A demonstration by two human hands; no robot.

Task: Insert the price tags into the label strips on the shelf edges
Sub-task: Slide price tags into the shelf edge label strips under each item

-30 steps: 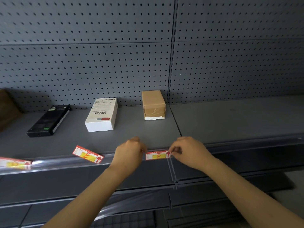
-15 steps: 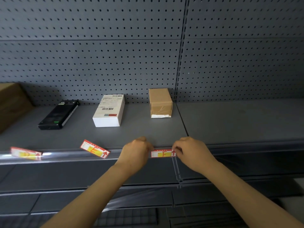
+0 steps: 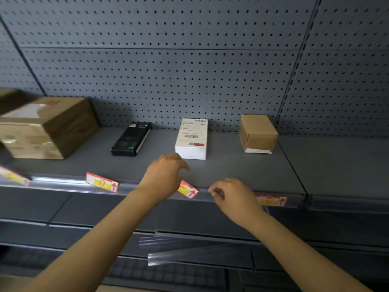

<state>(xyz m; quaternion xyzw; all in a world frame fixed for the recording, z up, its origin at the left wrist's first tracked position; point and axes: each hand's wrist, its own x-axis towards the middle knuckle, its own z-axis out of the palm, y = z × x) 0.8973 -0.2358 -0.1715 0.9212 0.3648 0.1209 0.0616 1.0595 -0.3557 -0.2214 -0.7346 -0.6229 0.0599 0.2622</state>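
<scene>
4 price tags show along the front edge of the grey shelf [image 3: 231, 165]. Tilted price tag [image 3: 188, 189] lies loose at the shelf edge, partly under the left hand [image 3: 166, 178], not seated in the label strip [image 3: 63, 181]. Left hand sits over its left end, fingers curled down; contact with the tag is hidden, so cannot tell if it grips. Right hand [image 3: 233, 197] is just right of that tag, fingers pinched together at the strip edge; cannot tell if anything is between them. Seated price tag [image 3: 271, 200] sits flat in the strip right of the right hand. Second tilted tag [image 3: 102, 182] lies well left of the left hand, half over the strip. Blurred tag [image 3: 12, 175] at far left edge. On the shelf behind: large cardboard box [image 3: 48, 127], black device [image 3: 131, 138], white box [image 3: 192, 138], small brown box [image 3: 257, 132]. Pegboard [image 3: 168, 70] backs it. Loose clear strips [image 3: 189, 249] lie on the lower shelf.
</scene>
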